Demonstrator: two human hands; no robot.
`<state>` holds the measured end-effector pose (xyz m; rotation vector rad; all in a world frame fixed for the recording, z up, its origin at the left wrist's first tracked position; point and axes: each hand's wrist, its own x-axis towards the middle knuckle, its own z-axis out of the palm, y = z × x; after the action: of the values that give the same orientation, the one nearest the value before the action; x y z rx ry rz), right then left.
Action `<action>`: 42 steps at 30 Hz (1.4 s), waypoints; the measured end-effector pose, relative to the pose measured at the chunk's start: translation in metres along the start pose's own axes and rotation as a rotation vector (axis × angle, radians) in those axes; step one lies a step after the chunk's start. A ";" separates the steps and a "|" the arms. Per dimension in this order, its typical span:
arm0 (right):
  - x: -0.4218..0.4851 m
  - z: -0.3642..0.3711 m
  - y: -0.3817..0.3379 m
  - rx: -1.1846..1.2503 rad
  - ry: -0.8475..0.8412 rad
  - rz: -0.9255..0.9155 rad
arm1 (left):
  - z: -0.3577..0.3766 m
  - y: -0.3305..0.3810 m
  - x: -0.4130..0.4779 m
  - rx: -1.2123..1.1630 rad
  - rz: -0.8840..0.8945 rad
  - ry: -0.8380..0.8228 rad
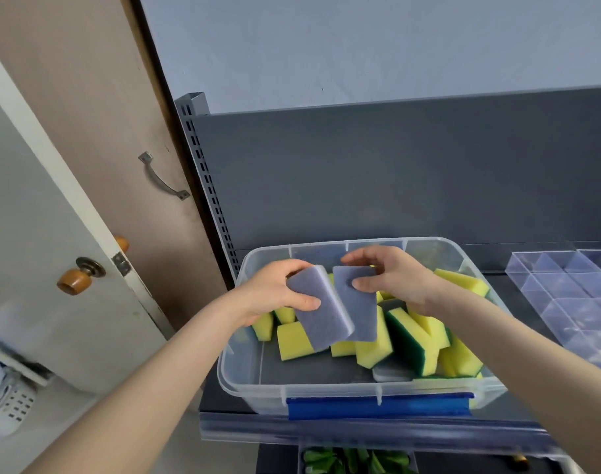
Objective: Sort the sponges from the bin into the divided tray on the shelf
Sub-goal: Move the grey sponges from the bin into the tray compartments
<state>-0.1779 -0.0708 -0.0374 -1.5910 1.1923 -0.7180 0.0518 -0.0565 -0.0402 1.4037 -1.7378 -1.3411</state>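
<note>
Two grey sponges up over the middle of the bin (231, 354), one per hand. Left hand (275, 290) closed on the nearer grey sponge (321, 311): thumb across the broad face, fingers behind the far edge. Right hand (393, 271) pinching the second grey sponge (359, 307) near its top end, thumb in front, fingers curled behind. Overlapped along one long edge, seemingly touching.

Probably very light, soft and springy; dry-looking, not slippery, nothing fragile. Best taken across the short width with a gentle pinch, no hard squeeze needed.

Inside the bin, below the hands: a loose heap of yellow sponges (420, 340) with green scouring backs, tilted every way and crowded toward the bin's right side. Low near the bin's front wall, one more flat grey sponge (391, 373), partly under the yellow ones. Bare floor at the bin's left end.

Clear plastic, no lid on, blue latch (377, 407) on the front wall.

Right of the bin, apart from it on the same shelf (507, 285): the clear divided tray (566, 295), visible compartments seemingly holding nothing, far end cut off by the frame edge.
</note>
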 end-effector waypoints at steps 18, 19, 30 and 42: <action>-0.039 -0.018 -0.007 -0.617 0.343 -0.178 | 0.006 0.036 0.014 0.680 0.254 0.206; -0.044 -0.020 -0.006 -0.613 0.361 -0.173 | 0.010 0.038 0.015 0.685 0.269 0.200; -0.078 -0.058 0.002 -0.589 0.475 -0.151 | 0.052 0.071 0.026 0.723 0.353 0.168; -0.103 -0.188 0.015 -0.507 0.414 -0.200 | 0.146 0.146 0.076 0.679 0.346 0.239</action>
<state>-0.3825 -0.0414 0.0225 -2.0664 1.6231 -0.9585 -0.1572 -0.0790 0.0263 1.4182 -2.2363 -0.3845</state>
